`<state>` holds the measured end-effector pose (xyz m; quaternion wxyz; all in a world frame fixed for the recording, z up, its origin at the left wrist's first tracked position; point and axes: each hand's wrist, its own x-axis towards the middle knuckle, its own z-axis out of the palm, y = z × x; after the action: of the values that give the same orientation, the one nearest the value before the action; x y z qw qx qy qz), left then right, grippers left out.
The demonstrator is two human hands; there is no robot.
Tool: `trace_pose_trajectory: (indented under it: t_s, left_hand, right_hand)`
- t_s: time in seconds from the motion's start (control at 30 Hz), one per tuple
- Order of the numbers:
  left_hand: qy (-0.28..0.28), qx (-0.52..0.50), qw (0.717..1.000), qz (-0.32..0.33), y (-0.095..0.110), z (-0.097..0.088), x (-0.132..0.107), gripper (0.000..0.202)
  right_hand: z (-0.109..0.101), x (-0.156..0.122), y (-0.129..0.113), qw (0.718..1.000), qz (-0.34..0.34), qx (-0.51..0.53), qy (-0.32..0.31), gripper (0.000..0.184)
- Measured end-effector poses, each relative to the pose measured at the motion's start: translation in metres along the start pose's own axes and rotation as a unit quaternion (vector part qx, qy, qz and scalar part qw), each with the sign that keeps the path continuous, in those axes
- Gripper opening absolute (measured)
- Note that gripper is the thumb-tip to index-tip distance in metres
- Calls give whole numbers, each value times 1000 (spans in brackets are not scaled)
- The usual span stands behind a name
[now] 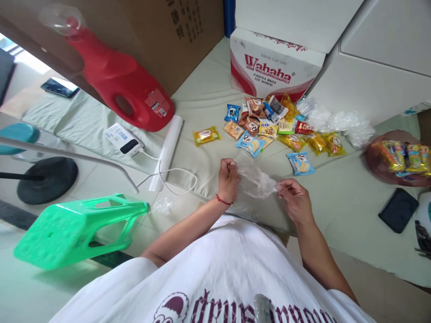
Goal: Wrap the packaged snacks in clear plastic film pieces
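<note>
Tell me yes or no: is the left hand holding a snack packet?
No, the left hand and right hand pinch a clear plastic bag between them, while the snack packets lie beyond, untouched.

clear plastic bag [257, 183], crumpled, stretched between hands

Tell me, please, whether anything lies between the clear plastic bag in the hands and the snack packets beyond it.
Nothing visible does. The left hand and right hand pinch the clear plastic bag, and only bare mat separates it from the snack packets. The white cable lies further left.
</note>
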<state>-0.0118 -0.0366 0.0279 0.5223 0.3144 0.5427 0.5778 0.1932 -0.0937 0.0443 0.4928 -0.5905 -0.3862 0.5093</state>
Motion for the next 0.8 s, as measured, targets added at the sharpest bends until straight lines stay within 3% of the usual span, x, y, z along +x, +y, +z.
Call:
trace_pose_trajectory:
  t_s: [0.13, 0.23, 0.27, 0.33, 0.4, 0.43, 0.53, 0.63, 0.73, 0.8]
  left_hand:
    - [-9, -23, 1000, 7, -2, 1, 2, 36]
    - [-10, -47, 999, 6, -1, 1, 4, 34]
    - [-4, -51, 999, 5, 0, 1, 5, 33]
    - [6, -53, 999, 1, 2, 0, 7, 34]
    - [7, -49, 999, 3, 4, 0, 7, 35]
    - [2, -47, 999, 6, 5, 2, 6, 36]
    - [-27, -44, 999, 18, 7, 11, -2, 40]
    - [-56, -46, 997, 27, 11, 20, -10, 43]
    - [-54, -40, 997, 44, 14, 15, -11, 44]
    - [-54, -28, 997, 53, 14, 3, -10, 44]
  right_hand:
    - [-16, 2, 1, 991, 22, 101, 89, 37]
    - [-31, -4, 7, 987, -17, 110, 115, 36]
    - [-38, -9, 10, 991, -34, 76, 106, 33]
    - [-54, -20, 13, 997, -48, -47, 26, 26]
    - [-66, -32, 12, 979, -58, -187, -50, 25]
    - [-68, -36, 9, 967, -76, -238, -56, 25]
    - [-51, -35, -6, 934, -178, -311, 12, 29]
    - [-12, -16, -17, 911, -234, -338, -4, 30]
    - [14, 2, -24, 934, -237, -267, -2, 22]
    - [16, 7, -29, 960, -208, -187, -2, 24]
